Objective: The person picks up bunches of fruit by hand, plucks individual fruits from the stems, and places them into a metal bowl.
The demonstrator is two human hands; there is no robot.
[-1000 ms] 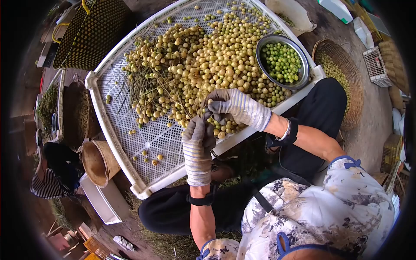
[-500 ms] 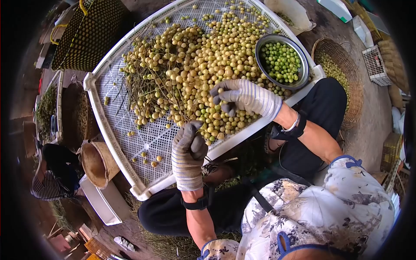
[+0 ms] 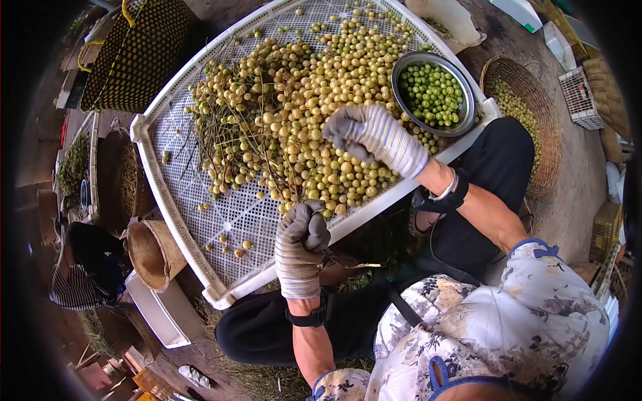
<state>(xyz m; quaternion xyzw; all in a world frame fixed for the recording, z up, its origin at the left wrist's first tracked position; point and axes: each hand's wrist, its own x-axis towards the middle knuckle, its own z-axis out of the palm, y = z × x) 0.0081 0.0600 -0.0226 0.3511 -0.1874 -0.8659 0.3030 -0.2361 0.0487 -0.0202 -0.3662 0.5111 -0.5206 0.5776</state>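
Observation:
My left hand (image 3: 301,244), in a grey-palmed striped glove, is closed at the near edge of a white mesh tray (image 3: 231,214). It pinches a thin fruit stem (image 3: 287,187) leading into the pile; a pale twig (image 3: 361,265) sticks out below the hand. Curled over the pile is my right hand (image 3: 378,137), gloved alike; whatever its fingers hold is hidden. Small round yellow fruits (image 3: 348,73) cover much of the tray, some on tangled stems (image 3: 227,134) at the left. A metal bowl (image 3: 399,93) of green fruits (image 3: 435,93) sits at the tray's right.
A wicker basket (image 3: 545,160) with fruit stands right of my knee. On the left are a tan bucket (image 3: 157,250), a white bin (image 3: 160,307) and a black-and-yellow woven basket (image 3: 140,60). Another person (image 3: 87,267) is at the far left.
My left hand has shifted slightly right and down, and the pale twig below it shows more clearly. My right hand has moved slightly up and left, its fingers still curled.

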